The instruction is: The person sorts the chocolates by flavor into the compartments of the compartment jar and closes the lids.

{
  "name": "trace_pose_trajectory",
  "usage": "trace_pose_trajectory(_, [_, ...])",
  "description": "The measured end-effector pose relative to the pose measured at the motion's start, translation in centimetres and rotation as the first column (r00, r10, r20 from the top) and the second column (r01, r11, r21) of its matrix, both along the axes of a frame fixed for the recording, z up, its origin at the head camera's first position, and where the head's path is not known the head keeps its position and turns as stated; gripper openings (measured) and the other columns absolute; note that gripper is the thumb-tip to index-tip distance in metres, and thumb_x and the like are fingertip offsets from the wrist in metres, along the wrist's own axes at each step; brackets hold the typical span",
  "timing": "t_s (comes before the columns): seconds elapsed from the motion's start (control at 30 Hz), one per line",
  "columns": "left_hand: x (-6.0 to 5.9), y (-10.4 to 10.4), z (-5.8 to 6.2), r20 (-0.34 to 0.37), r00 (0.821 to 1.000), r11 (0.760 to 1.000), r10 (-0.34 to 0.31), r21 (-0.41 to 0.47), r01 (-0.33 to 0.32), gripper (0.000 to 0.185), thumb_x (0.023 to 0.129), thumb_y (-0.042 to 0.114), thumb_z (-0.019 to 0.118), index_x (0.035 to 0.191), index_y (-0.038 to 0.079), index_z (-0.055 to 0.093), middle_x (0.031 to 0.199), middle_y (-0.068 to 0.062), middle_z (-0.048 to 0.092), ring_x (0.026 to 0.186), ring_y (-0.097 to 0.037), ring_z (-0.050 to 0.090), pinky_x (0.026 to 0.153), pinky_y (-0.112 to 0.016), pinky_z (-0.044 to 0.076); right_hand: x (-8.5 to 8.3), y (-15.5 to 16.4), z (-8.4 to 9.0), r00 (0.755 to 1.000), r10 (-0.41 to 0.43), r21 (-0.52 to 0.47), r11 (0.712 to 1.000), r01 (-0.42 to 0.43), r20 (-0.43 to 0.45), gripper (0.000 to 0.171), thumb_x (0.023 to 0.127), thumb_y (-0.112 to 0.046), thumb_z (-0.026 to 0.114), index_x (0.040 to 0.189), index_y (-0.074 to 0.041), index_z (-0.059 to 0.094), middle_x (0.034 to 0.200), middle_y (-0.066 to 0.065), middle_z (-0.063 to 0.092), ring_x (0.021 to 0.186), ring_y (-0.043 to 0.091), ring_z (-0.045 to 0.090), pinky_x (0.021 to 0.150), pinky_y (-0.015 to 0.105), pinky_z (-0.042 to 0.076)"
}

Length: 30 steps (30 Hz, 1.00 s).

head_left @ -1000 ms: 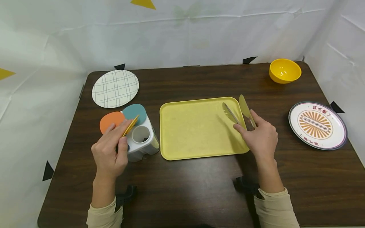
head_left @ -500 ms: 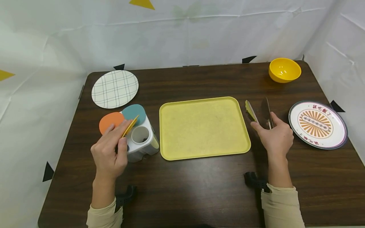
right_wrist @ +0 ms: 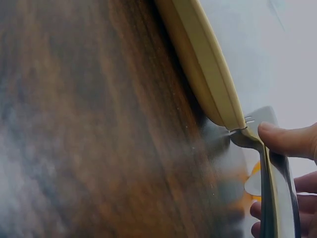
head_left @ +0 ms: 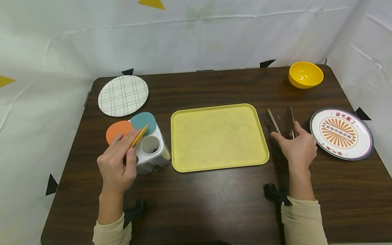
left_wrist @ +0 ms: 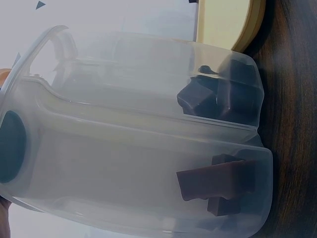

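My left hand (head_left: 117, 166) pinches a yellow lid (head_left: 141, 135), tilted up, on a white compartment container (head_left: 156, 160). One round opening is uncovered; an orange lid (head_left: 117, 130) and a teal lid (head_left: 143, 120) are beside it. Through the translucent walls in the left wrist view, dark brown chunks (left_wrist: 213, 183) lie at the bottom of two compartments. My right hand (head_left: 297, 149) holds metal tongs (right_wrist: 283, 198) between thumb and fingers, right of the yellow tray (head_left: 214, 136). Their arms are spread apart, with nothing visible between the tips.
A checked white plate (head_left: 122, 95) lies at the back left of the dark wooden table (head_left: 208, 207). Towards the right are a yellow bowl (head_left: 306, 75) at the back and a patterned plate (head_left: 340, 134). White sheets (head_left: 171, 44) hang behind and beside.
My right hand has moved rightward with the tongs, from over the tray's right edge to beside it, and the tongs have turned. My left hand and the container have stayed in place.
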<state>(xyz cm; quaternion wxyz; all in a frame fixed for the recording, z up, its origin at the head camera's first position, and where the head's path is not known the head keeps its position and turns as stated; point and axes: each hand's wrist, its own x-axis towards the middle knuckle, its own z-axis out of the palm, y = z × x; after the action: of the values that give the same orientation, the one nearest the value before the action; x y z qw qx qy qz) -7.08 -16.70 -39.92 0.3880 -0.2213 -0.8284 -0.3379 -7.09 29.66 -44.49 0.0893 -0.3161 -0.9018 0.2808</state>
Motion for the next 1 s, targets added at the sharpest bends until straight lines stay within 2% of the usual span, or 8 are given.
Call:
trace_pose_trajectory(0.37, [0.1, 0.1, 0.2, 0.000, 1.000, 1.000, 0.000, 0.000, 0.000, 0.047, 0.096, 0.033, 0.042, 0.114, 0.004, 0.074, 0.108, -0.009, 0.073, 0.095, -0.032, 0.071, 0.095, -0.052, 0.049, 0.0, 0.2, 0.2, 0.999, 0.028, -0.005, 1.000, -0.028, 0.029, 0.097, 0.073, -0.059, 0.077, 0.151, -0.014, 0.039, 0.144, 0.022, 0.046, 0.124, 0.049, 0.046, 0.096, 0.065, 0.037])
trace_pose_trajectory(0.47, [0.1, 0.2, 0.2, -0.002, 1.000, 1.000, 0.000, 0.000, 0.000, 0.046, 0.096, 0.033, 0.042, 0.114, 0.004, 0.074, 0.107, -0.009, 0.073, 0.095, -0.032, 0.071, 0.095, -0.052, 0.049, 0.1, 0.2, 0.3, 0.999, 0.031, -0.018, 0.999, -0.030, 0.013, 0.097, 0.075, -0.059, 0.075, 0.151, -0.014, 0.038, 0.147, 0.017, 0.044, 0.129, 0.046, 0.044, 0.099, 0.064, 0.035])
trace_pose_trajectory(0.6, [0.1, 0.2, 0.2, -0.002, 1.000, 1.000, -0.006, 0.001, 0.006, 0.047, 0.096, 0.033, 0.043, 0.113, 0.004, 0.074, 0.106, -0.010, 0.073, 0.094, -0.033, 0.071, 0.094, -0.053, 0.049, 0.1, 0.1, 0.5, 0.996, 0.026, -0.031, 0.999, -0.029, -0.085, 0.091, 0.078, -0.052, 0.076, 0.150, -0.012, 0.039, 0.150, 0.010, 0.043, 0.136, 0.036, 0.040, 0.107, 0.057, 0.032])
trace_pose_trajectory(0.73, [0.1, 0.2, 0.2, 0.005, 1.000, 1.000, -0.012, 0.001, 0.012, 0.047, 0.095, 0.034, 0.043, 0.113, 0.004, 0.074, 0.106, -0.010, 0.073, 0.095, -0.033, 0.070, 0.095, -0.052, 0.048, 0.0, -0.4, 0.9, 0.975, 0.040, -0.024, 0.999, -0.046, -0.220, 0.081, 0.081, -0.041, 0.078, 0.148, -0.009, 0.044, 0.148, 0.009, 0.046, 0.139, 0.027, 0.039, 0.114, 0.044, 0.028])
trace_pose_trajectory(0.8, [0.1, 0.2, 0.2, 0.008, 1.000, 1.000, -0.015, 0.000, 0.015, 0.046, 0.094, 0.034, 0.044, 0.114, 0.005, 0.074, 0.107, -0.009, 0.073, 0.096, -0.032, 0.070, 0.096, -0.051, 0.048, 0.0, -0.8, 1.2, 0.955, 0.063, -0.011, 0.998, -0.069, -0.291, 0.076, 0.081, -0.035, 0.079, 0.145, -0.009, 0.048, 0.147, 0.009, 0.048, 0.138, 0.025, 0.040, 0.115, 0.040, 0.027])
trace_pose_trajectory(0.87, [0.1, 0.2, 0.1, 0.007, 1.000, 1.000, -0.019, 0.002, 0.019, 0.046, 0.093, 0.034, 0.044, 0.114, 0.006, 0.074, 0.107, -0.009, 0.073, 0.097, -0.032, 0.070, 0.096, -0.051, 0.048, -0.2, -1.5, 1.5, 0.920, 0.103, 0.012, 0.994, -0.107, -0.379, 0.071, 0.081, -0.030, 0.080, 0.142, -0.009, 0.052, 0.144, 0.010, 0.052, 0.136, 0.024, 0.044, 0.113, 0.038, 0.030])
trace_pose_trajectory(0.93, [0.1, 0.2, 0.1, 0.008, 1.000, 1.000, -0.025, 0.003, 0.025, 0.045, 0.093, 0.034, 0.045, 0.114, 0.006, 0.074, 0.107, -0.009, 0.073, 0.098, -0.031, 0.070, 0.097, -0.050, 0.048, -0.4, -2.3, 1.8, 0.864, 0.163, 0.040, 0.986, -0.164, -0.476, 0.066, 0.080, -0.024, 0.082, 0.138, -0.007, 0.057, 0.140, 0.011, 0.055, 0.132, 0.024, 0.048, 0.111, 0.038, 0.034])
trace_pose_trajectory(1.0, [0.0, 0.2, 0.1, 0.008, 0.999, 0.999, -0.032, 0.005, 0.032, 0.045, 0.093, 0.034, 0.046, 0.114, 0.006, 0.074, 0.107, -0.009, 0.073, 0.099, -0.031, 0.070, 0.097, -0.050, 0.048, -0.7, -3.3, 2.0, 0.790, 0.245, 0.083, 0.967, -0.240, -0.562, 0.061, 0.078, -0.018, 0.083, 0.133, -0.005, 0.061, 0.135, 0.011, 0.059, 0.128, 0.025, 0.052, 0.108, 0.039, 0.038])
